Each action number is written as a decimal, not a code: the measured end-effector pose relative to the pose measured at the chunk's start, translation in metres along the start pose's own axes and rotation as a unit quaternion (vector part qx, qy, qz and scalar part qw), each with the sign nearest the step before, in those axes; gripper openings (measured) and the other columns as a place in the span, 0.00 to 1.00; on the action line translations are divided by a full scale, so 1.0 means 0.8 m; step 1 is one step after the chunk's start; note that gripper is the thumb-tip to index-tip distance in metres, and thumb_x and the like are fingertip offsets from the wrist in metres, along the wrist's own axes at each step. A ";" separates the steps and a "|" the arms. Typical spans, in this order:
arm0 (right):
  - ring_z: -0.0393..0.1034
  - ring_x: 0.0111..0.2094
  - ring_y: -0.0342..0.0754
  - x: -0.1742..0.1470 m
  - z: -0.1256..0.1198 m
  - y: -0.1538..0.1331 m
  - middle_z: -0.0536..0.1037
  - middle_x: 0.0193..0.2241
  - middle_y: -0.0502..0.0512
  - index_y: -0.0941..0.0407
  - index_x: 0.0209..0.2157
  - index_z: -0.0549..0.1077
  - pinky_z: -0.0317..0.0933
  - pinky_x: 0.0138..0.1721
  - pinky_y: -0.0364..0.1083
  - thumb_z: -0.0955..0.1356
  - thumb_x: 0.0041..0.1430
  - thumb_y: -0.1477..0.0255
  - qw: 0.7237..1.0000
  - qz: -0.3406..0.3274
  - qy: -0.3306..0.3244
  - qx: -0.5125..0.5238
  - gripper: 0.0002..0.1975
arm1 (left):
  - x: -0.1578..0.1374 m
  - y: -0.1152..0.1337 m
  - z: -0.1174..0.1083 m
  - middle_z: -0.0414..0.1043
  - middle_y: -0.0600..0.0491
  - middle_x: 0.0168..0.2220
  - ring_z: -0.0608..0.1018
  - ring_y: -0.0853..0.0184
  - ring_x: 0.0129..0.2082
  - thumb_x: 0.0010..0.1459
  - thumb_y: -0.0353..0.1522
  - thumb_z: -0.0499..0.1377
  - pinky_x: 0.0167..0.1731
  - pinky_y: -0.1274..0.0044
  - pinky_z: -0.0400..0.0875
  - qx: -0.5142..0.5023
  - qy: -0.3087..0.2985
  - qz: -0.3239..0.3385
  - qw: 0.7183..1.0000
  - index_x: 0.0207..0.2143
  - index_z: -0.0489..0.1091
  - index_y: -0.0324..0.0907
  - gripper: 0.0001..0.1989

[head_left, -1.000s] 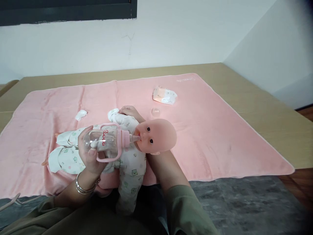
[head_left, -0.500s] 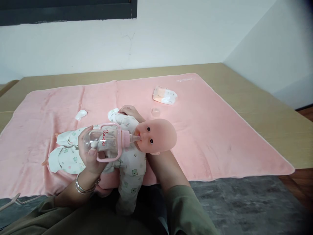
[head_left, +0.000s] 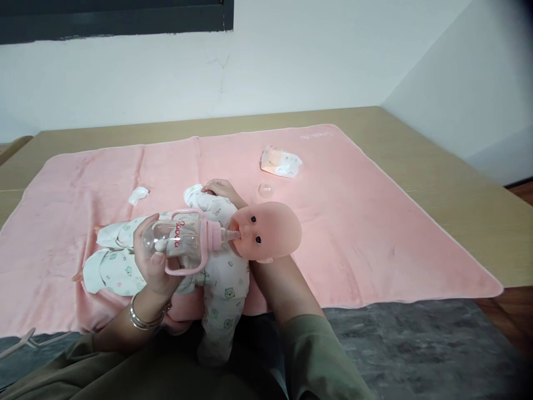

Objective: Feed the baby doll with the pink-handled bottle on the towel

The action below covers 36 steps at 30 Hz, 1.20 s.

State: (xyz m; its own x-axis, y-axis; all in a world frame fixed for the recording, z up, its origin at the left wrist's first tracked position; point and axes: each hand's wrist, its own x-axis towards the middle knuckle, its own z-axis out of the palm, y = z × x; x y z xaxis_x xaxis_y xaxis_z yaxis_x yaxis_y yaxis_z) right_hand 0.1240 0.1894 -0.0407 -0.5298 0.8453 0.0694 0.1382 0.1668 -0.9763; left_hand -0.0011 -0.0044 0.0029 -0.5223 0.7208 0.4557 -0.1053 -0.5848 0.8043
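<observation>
Nearest the camera, fingers of the left hand (head_left: 155, 265) grip the bottle (head_left: 185, 240), apparently to hold its teat (head_left: 230, 235) at the mouth of the doll (head_left: 275, 230) on the pink blanket (head_left: 375, 239). The right forearm (head_left: 287, 286) lies under its neck, seemingly for support; the right hand (head_left: 220, 189) rests near the far cuff (head_left: 192, 194), its grip unclear.

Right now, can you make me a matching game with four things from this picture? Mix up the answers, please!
Things:
1. Bottle
2. Doll
3. Blanket
4. Packet

Clues:
A. Peach and white
B. Bald, facing up
C. Pink, spread over the table
D. Held in the left hand

Right pairs: 1-D, 2-B, 3-C, 4-A
</observation>
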 end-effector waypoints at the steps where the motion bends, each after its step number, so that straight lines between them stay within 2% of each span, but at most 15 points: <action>1: 0.61 0.39 0.42 0.000 0.000 0.000 0.75 0.32 0.50 0.55 0.27 0.66 0.61 0.46 0.46 0.67 0.58 0.60 1.000 -0.003 -0.006 0.003 0.14 | 0.000 0.000 0.000 0.72 0.52 0.34 0.75 0.62 0.34 0.48 0.43 0.67 0.43 0.69 0.75 -0.004 -0.001 0.004 1.000 0.48 0.77 0.46 0.24; 5: 0.59 0.37 0.42 -0.002 -0.002 -0.002 0.73 0.29 0.49 0.54 0.26 0.64 0.60 0.43 0.45 0.67 0.57 0.60 1.000 -0.007 -0.019 0.001 0.14 | 0.000 0.000 0.000 0.72 0.52 0.34 0.74 0.63 0.33 0.48 0.43 0.67 0.42 0.69 0.75 -0.002 -0.001 0.002 1.000 0.49 0.77 0.46 0.25; 11: 0.58 0.37 0.42 -0.002 -0.002 -0.006 0.71 0.28 0.48 0.54 0.25 0.63 0.60 0.45 0.46 0.68 0.56 0.61 1.000 -0.015 -0.021 -0.015 0.14 | -0.001 -0.001 -0.001 0.73 0.52 0.34 0.74 0.63 0.33 0.50 0.42 0.66 0.41 0.69 0.76 -0.009 -0.010 0.008 1.000 0.50 0.77 0.46 0.24; 22: 0.60 0.38 0.42 -0.010 0.002 -0.021 0.71 0.26 0.48 0.54 0.22 0.62 0.60 0.43 0.47 0.70 0.55 0.65 0.999 0.010 -0.004 0.034 0.15 | 0.000 -0.004 -0.004 0.71 0.52 0.33 0.75 0.60 0.33 0.48 0.47 0.64 0.41 0.67 0.76 0.046 0.009 0.007 0.999 0.48 0.76 0.48 0.26; 30: 0.62 0.41 0.44 -0.037 0.002 -0.042 0.71 0.24 0.49 0.54 0.21 0.62 0.59 0.41 0.48 0.70 0.54 0.59 0.992 0.058 -0.023 0.113 0.18 | 0.000 -0.005 -0.005 0.71 0.52 0.34 0.76 0.59 0.34 0.46 0.48 0.65 0.41 0.65 0.76 0.048 0.011 -0.002 0.999 0.48 0.75 0.49 0.27; 36: 0.61 0.40 0.43 -0.026 0.005 -0.037 0.72 0.25 0.49 0.54 0.22 0.63 0.60 0.43 0.48 0.71 0.55 0.60 0.994 0.046 -0.011 0.101 0.17 | 0.000 -0.003 -0.003 0.70 0.52 0.34 0.75 0.60 0.33 0.46 0.47 0.66 0.40 0.66 0.75 0.030 0.005 -0.007 1.000 0.48 0.75 0.48 0.26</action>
State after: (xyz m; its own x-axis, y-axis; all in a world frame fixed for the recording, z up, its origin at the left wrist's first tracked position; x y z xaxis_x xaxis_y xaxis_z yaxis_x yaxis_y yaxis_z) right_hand 0.1275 0.1648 -0.0138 -0.5407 0.8408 -0.0244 0.0173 -0.0179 -0.9997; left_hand -0.0032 -0.0039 0.0002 -0.5291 0.7254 0.4404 -0.0617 -0.5504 0.8326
